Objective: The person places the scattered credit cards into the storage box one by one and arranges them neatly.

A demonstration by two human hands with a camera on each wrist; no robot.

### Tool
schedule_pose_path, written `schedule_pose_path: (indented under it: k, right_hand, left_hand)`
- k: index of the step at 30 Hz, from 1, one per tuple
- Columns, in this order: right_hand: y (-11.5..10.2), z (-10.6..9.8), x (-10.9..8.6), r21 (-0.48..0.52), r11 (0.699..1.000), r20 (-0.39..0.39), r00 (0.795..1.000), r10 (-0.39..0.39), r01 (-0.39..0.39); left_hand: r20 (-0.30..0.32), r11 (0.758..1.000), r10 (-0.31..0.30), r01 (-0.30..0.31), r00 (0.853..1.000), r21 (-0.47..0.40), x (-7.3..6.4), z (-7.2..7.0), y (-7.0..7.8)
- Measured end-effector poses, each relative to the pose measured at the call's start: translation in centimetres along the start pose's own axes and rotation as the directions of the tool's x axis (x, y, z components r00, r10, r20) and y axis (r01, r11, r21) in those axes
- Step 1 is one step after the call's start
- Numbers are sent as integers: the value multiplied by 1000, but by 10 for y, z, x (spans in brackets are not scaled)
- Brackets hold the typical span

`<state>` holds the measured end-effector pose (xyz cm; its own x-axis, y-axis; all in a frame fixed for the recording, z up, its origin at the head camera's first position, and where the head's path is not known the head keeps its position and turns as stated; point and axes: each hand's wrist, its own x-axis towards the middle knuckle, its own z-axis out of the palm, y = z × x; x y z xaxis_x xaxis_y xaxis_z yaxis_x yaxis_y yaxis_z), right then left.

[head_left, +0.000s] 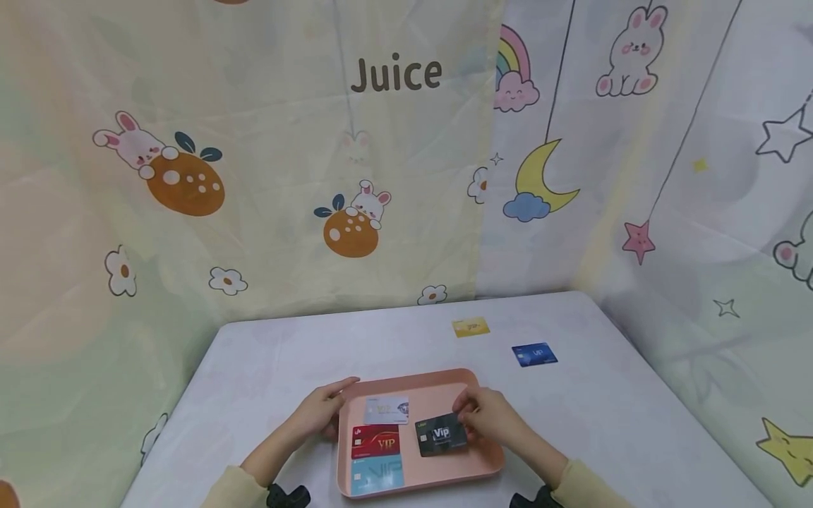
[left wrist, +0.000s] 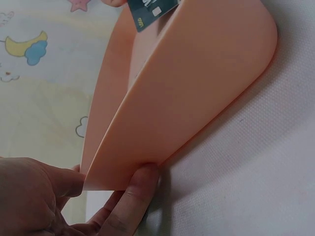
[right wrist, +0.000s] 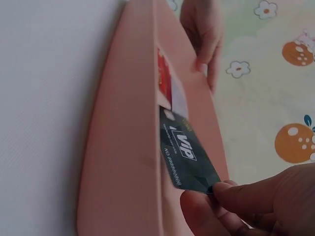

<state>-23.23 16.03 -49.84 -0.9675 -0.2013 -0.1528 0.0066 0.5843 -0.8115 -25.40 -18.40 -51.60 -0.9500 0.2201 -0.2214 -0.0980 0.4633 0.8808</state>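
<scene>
My right hand (head_left: pixel 485 416) pinches the right end of a black VIP card (head_left: pixel 441 434) between thumb and fingers. The card is tilted over the right half of a pink tray (head_left: pixel 444 474). At the tray's far left corner my left hand (head_left: pixel 320 411) holds the edge; one digit presses the outer wall in the left wrist view, where the tray (left wrist: pixel 197 73) appears slanted. On the tray's left side lie a white card (head_left: pixel 384 410), a red VIP card (head_left: pixel 375 442) and a light blue VIP card (head_left: pixel 377 475), in a column.
Beyond the tray, a gold card (head_left: pixel 471 327) and a dark blue card (head_left: pixel 535 354) lie on the white table (head_left: pixel 273 360). Printed cloth (head_left: pixel 273 176) hangs behind the table and along its sides.
</scene>
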Motion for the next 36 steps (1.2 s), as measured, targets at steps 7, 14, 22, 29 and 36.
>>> schedule_pose_path:
  k: [7,14,22,29,36]
  right_hand:
    - [2,6,0,-145,988,14,999,-44,45]
    - [5,12,-1,-238,968,21,997,-75,78]
    - [1,13,-6,-278,955,58,994,-89,101]
    - [-3,13,-11,-292,952,79,994,-70,90]
    - [-3,15,-13,-320,943,82,994,-67,90]
  left_hand:
    - [-21,1000,6,-6,1000,11,-1,1,0]
    - [-19,1000,13,-12,1000,11,-2,1,2]
    - [-16,1000,18,-18,1000,4,-2,1,2]
    - [-11,1000,16,-16,1000,-2,-3,0,3]
    - [10,999,21,-21,1000,-34,-1,0,1]
